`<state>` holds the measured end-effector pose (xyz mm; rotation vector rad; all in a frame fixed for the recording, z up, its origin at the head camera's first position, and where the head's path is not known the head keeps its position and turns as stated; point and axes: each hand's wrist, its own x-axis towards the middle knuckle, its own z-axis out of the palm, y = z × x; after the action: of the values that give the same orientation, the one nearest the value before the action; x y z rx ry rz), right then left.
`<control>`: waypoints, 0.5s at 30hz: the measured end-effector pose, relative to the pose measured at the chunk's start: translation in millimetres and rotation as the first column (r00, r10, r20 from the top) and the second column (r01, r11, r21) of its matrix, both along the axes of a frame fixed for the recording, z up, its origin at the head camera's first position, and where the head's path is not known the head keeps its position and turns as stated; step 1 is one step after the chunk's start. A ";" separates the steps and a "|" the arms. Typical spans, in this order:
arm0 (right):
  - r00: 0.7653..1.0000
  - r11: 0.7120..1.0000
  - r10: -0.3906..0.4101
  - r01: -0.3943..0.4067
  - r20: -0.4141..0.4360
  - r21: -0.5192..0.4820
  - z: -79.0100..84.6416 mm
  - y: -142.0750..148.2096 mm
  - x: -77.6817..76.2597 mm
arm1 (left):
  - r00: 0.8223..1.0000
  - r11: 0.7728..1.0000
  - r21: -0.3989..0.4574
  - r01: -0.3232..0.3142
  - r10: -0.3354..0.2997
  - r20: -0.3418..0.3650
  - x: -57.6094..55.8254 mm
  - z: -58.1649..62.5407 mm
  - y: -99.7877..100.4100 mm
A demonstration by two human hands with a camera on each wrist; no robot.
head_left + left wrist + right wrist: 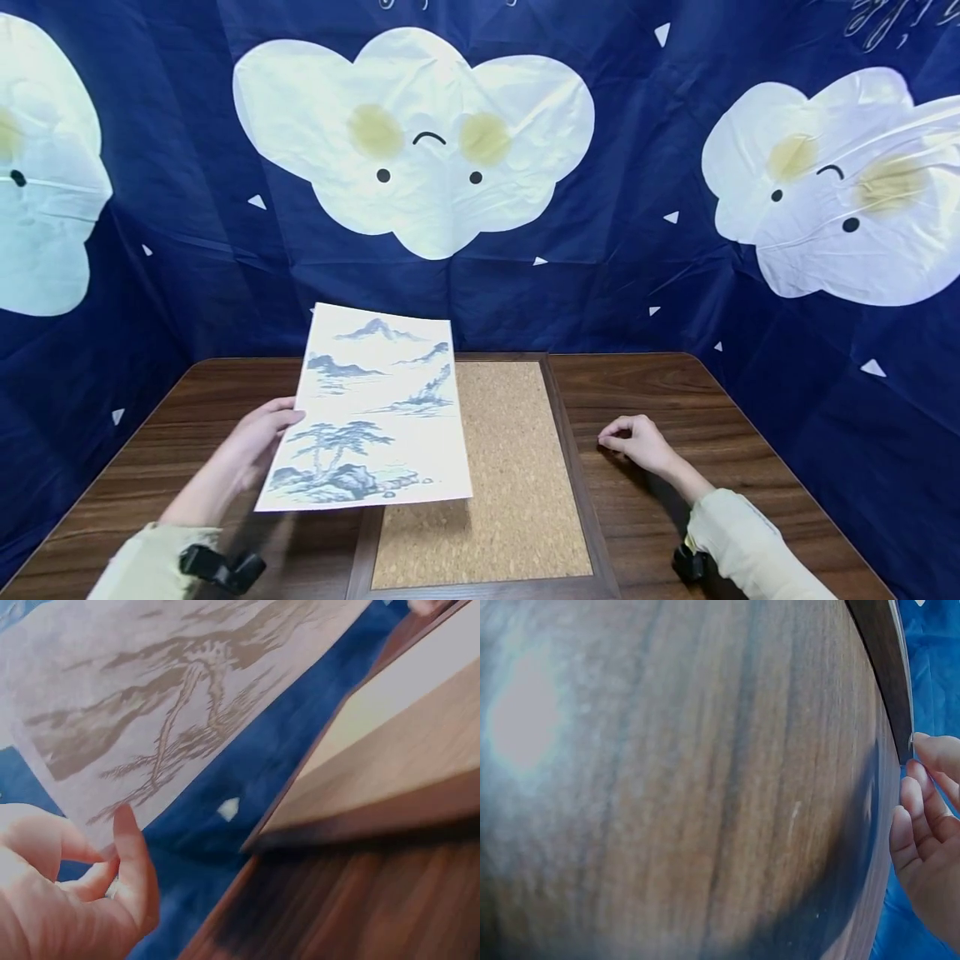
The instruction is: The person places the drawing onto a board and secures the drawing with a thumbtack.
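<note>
A sheet of paper (375,454) with a blue-grey ink landscape of mountains and pines is held up, tilted, over the left part of a framed cork board (517,467). My left hand (258,446) pinches it by its left edge. In the left wrist view, the thumb and fingers (135,862) of that hand close on a corner region of the sheet. To the right of the board, my right hand (641,442) hovers low over the table, thumb and fingertips brought together. It seems to pinch a tiny thing, too small to identify; the right wrist view shows these fingers (922,795) at its edge.
A brown wooden frame (573,467) borders the cork, lying flat on a dark wood-grain table (720,450). Behind and around the table hangs a navy cloth (637,283) printed with upside-down white clouds (427,200) and small triangles.
</note>
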<state>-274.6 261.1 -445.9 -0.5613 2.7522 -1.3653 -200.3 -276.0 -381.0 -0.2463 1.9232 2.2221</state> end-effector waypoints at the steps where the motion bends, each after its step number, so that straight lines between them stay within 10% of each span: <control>1: 1.000 1.000 0.003 -0.003 0.000 0.000 0.0 -0.1 -0.3 | 1.000 1.000 -0.001 -0.009 0.009 -0.010 -0.5 -0.6 10.2; 15: 0.998 1.000 0.007 -0.005 -0.066 0.024 7.9 -8.0 -2.3 | 0.993 0.993 -0.032 -0.109 0.108 -0.045 -0.6 -21.1 109.6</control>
<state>-276.9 253.1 -438.0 -0.6245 2.8124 -1.3341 -200.9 -166.4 -402.0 -0.3175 2.0176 2.2821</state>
